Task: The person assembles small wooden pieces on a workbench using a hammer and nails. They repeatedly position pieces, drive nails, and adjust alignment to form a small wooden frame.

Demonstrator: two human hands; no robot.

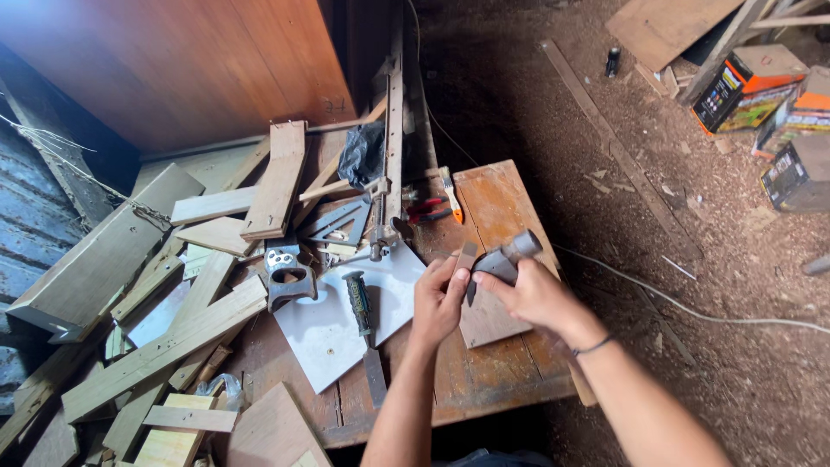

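Cluttered wooden workbench (484, 380) over sawdust floor (709, 285); hands grip a hammer (506, 258)

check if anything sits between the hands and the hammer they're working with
Nothing visible does. The right hand already grips the hammer by its head end, and the left hand pinches a small flat wooden piece right beside it. The chisel lies off to the left on the workbench, clear of both.

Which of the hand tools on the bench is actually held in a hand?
The hammer, gripped in the right hand. The wide chisel and the saw handle lie untouched on the pale board, left of both hands.
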